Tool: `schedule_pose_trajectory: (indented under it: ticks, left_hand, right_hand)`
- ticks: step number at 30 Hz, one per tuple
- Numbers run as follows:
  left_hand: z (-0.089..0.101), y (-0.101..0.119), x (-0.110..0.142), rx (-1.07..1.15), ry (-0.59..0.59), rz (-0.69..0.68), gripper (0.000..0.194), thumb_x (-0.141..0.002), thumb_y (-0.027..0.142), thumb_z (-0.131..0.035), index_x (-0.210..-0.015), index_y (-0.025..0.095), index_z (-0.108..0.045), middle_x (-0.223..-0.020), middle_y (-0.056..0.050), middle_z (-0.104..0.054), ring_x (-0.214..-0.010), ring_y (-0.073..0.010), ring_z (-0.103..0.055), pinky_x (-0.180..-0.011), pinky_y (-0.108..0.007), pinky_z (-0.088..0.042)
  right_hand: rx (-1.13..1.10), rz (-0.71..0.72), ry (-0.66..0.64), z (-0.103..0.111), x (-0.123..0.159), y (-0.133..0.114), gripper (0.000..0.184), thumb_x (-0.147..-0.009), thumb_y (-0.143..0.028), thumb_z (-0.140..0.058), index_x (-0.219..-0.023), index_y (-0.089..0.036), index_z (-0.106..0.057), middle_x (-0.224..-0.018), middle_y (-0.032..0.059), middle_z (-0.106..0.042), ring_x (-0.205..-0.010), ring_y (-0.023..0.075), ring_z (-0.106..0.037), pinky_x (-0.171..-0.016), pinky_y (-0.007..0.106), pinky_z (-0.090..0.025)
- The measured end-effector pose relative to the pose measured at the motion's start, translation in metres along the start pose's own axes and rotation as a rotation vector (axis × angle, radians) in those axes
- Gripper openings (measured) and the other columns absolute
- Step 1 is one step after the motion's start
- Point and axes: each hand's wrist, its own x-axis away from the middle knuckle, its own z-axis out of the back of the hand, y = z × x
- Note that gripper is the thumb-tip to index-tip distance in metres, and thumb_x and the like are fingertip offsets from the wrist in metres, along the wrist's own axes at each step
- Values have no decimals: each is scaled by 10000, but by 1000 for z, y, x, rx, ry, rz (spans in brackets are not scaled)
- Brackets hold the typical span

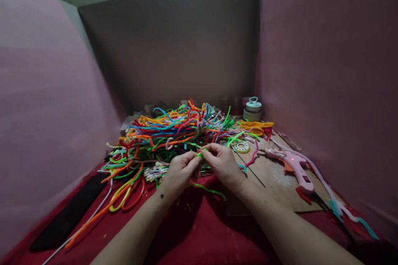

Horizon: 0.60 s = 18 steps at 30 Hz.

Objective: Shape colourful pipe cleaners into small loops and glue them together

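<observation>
Both my hands meet in the middle of the view, just in front of a heap of pipe cleaners. My left hand (183, 170) is closed, its thumb and forefinger pinching a bright green pipe cleaner (200, 154). From the other side my right hand (221, 165) pinches the same green piece, fingertips almost touching the left ones. A bit of red or orange shows at the fingertips, too small to make out. Below the hands a loose green length (211, 191) trails to the right; whether it joins the held piece is hidden.
Behind my hands lies the tangled multicoloured pipe cleaner heap (174, 128). To the right a pink glue gun (295, 165) with a lit red light rests on a cardboard sheet (273, 178), near a white ring (241, 146). A lidded jar (252, 109) stands behind. Pink panels enclose both sides.
</observation>
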Motion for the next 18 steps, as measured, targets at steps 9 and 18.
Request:
schedule_pose_trajectory:
  ticks: [9,18]
  left_hand:
    - [-2,-2,2,-140,24,-44,310,-815,317,-464,-542,169,-466,-460,40,-489,-445,-85,-436,-463,-201,-327]
    - [3,2,0,95,-35,72,291,-794,339,-483,-568,161,-525,-454,32,-530,-416,-89,-463,-470,-206,-376]
  right_hand:
    - [337,153,56,0,3,-2,183,-776,-219,-492,-652,-144,-603,-622,14,-579,-606,117,-510,-602,241,-377]
    - [-211,-269,-96,3,-2,-6,156,-694,-314,-548,-679,-159,-556,-460,-58,-469,-372,76,-389,-362,202,-310]
